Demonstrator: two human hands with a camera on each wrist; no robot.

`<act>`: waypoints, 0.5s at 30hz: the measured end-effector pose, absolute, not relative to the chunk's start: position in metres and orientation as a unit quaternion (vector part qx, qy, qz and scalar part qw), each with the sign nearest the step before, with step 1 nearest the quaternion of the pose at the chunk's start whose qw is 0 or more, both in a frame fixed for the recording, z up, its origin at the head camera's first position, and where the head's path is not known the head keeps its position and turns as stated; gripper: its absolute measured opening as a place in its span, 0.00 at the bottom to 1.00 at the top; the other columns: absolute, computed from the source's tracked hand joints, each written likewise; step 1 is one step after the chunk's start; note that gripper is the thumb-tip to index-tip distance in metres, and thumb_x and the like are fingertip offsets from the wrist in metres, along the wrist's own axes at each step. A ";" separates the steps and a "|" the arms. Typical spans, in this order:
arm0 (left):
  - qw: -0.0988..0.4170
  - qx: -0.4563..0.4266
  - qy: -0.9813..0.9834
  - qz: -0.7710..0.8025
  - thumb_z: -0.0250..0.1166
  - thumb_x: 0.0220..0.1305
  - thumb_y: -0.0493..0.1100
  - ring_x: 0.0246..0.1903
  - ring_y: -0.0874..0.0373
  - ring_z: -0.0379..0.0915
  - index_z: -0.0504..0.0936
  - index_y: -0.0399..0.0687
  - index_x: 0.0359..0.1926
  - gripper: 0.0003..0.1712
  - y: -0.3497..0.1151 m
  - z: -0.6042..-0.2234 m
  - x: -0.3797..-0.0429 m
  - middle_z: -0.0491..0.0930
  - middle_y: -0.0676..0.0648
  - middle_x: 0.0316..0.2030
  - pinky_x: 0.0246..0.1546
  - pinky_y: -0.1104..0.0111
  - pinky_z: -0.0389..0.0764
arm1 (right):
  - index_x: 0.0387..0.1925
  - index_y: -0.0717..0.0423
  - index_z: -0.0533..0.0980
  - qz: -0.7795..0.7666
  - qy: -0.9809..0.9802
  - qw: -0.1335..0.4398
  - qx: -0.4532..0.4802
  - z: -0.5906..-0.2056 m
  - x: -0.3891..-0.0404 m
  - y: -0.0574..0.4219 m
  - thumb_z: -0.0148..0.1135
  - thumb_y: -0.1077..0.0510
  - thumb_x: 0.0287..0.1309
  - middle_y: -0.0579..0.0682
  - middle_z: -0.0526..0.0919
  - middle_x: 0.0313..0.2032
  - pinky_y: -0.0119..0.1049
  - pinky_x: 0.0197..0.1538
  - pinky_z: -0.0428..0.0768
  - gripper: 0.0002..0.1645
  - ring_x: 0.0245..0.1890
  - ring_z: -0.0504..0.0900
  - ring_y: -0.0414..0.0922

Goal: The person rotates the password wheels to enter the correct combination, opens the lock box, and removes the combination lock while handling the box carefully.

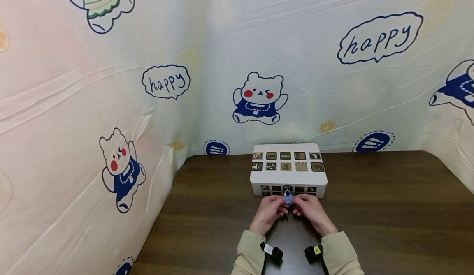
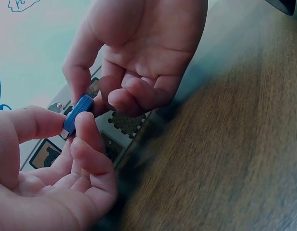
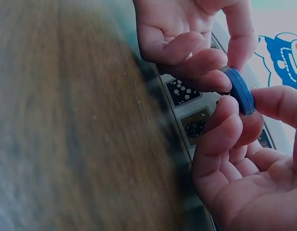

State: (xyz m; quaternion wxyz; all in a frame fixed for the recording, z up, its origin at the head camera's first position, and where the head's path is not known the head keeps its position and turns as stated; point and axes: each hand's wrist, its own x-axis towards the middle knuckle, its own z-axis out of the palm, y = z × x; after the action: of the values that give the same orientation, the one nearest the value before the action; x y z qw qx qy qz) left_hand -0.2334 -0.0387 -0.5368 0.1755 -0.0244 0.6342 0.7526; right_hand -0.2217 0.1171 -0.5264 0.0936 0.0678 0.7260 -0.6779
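In the head view a small blue padlock (image 1: 288,198) hangs at the dark latch (image 1: 287,188) on the front of a white box (image 1: 289,178). My left hand (image 1: 269,212) pinches the padlock's left side between thumb and fingertip. From the other side my right hand (image 1: 312,212) pinches it likewise. Both wrist views show the padlock edge-on, as a thick blue body (image 2: 79,114) between the fingertips of the two hands. The remaining fingers of each hand are curled loosely beneath. Its shackle is mostly hidden in the wrist views.
Rows of square dark and brown pictures (image 1: 286,155) are printed on the box lid and front. The box stands at the back edge of the brown wooden table (image 1: 207,209). A pale curtain (image 1: 303,61) with cartoon bears hangs behind and at the sides.
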 end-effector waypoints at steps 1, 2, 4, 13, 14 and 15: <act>0.174 -0.024 0.635 0.752 0.57 0.63 0.37 0.21 0.65 0.73 0.78 0.32 0.45 0.13 -0.039 -0.537 -0.233 0.78 0.51 0.27 0.24 0.76 0.72 | 0.42 0.71 0.77 -0.678 0.726 0.093 0.068 -0.527 -0.222 0.117 0.53 0.61 0.63 0.49 0.78 0.23 0.29 0.28 0.78 0.15 0.23 0.78 0.38; 0.174 -0.024 0.635 0.753 0.57 0.63 0.36 0.21 0.65 0.73 0.78 0.32 0.45 0.13 -0.039 -0.537 -0.233 0.78 0.51 0.27 0.24 0.76 0.72 | 0.42 0.71 0.77 -0.677 0.727 0.093 0.065 -0.527 -0.222 0.117 0.53 0.61 0.63 0.49 0.78 0.23 0.29 0.28 0.77 0.15 0.23 0.78 0.38; 0.173 -0.024 0.636 0.752 0.57 0.63 0.36 0.21 0.65 0.73 0.78 0.32 0.45 0.13 -0.039 -0.537 -0.234 0.78 0.51 0.26 0.24 0.76 0.72 | 0.41 0.71 0.77 -0.679 0.725 0.093 0.065 -0.527 -0.222 0.117 0.53 0.61 0.63 0.48 0.77 0.23 0.29 0.28 0.77 0.14 0.23 0.77 0.37; 0.172 -0.022 0.635 0.753 0.56 0.63 0.36 0.21 0.65 0.73 0.78 0.32 0.46 0.13 -0.039 -0.539 -0.235 0.78 0.52 0.27 0.24 0.77 0.72 | 0.40 0.69 0.77 -0.687 0.717 0.096 0.065 -0.530 -0.223 0.117 0.54 0.60 0.64 0.46 0.75 0.20 0.28 0.27 0.76 0.13 0.22 0.76 0.38; 0.172 -0.022 0.635 0.753 0.56 0.63 0.36 0.21 0.65 0.73 0.78 0.32 0.46 0.13 -0.039 -0.539 -0.235 0.78 0.52 0.27 0.24 0.77 0.72 | 0.39 0.69 0.77 -0.688 0.717 0.096 0.066 -0.530 -0.223 0.117 0.54 0.60 0.64 0.46 0.75 0.20 0.28 0.27 0.76 0.13 0.22 0.76 0.37; 0.172 -0.021 0.636 0.752 0.56 0.63 0.37 0.22 0.65 0.73 0.78 0.32 0.46 0.14 -0.039 -0.539 -0.235 0.78 0.51 0.27 0.24 0.77 0.72 | 0.39 0.69 0.77 -0.689 0.715 0.096 0.066 -0.530 -0.223 0.117 0.54 0.60 0.64 0.46 0.75 0.20 0.29 0.27 0.76 0.13 0.21 0.76 0.37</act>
State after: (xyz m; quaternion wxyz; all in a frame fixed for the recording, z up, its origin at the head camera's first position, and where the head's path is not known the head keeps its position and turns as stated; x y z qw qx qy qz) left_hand -0.2346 -0.0390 -0.5392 0.1724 -0.0206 0.6361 0.7519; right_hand -0.2234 0.1167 -0.5301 0.0959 0.0665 0.7155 -0.6888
